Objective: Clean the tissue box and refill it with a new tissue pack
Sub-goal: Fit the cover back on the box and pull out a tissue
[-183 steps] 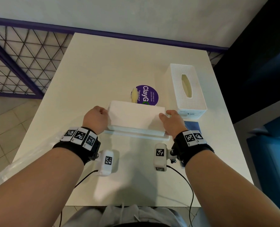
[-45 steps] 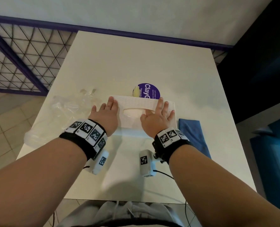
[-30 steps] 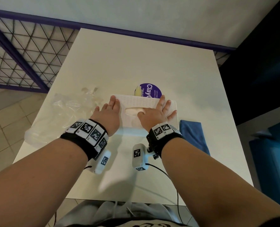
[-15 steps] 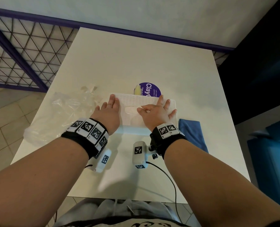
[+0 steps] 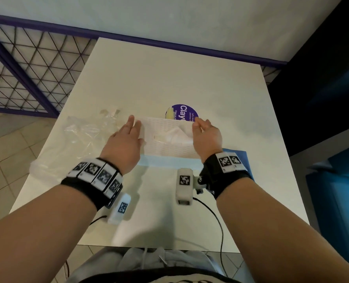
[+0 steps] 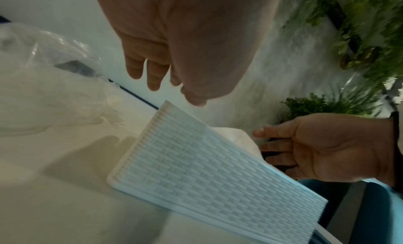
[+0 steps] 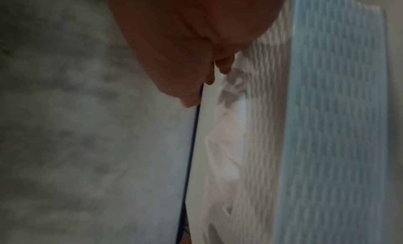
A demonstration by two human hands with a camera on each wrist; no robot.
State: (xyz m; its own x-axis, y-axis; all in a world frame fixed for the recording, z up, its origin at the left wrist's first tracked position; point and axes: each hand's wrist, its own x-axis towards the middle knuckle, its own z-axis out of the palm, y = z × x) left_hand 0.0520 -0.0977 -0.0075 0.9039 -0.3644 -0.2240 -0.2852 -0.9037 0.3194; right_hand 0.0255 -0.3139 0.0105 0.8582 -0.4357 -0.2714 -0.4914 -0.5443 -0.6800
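The white woven-pattern tissue box lies lengthwise across the middle of the white table. A crumpled tissue sticks up out of its top slot. My left hand hovers over the box's left end with straight fingers, and the left wrist view shows it just above the box. My right hand is over the right end, fingers relaxed beside the tissue, holding nothing. The right wrist view is blurred, showing the palm, tissue and box side.
Crumpled clear plastic wrap lies left of the box near the table's left edge. A blue cloth lies flat at the box's right. A round purple sticker sits just behind the box. A purple railing runs behind the table.
Both hands, which lay flat on the box top, have lifted off. The right hand shifted to the right end, and a tissue now stands up out of the slot.
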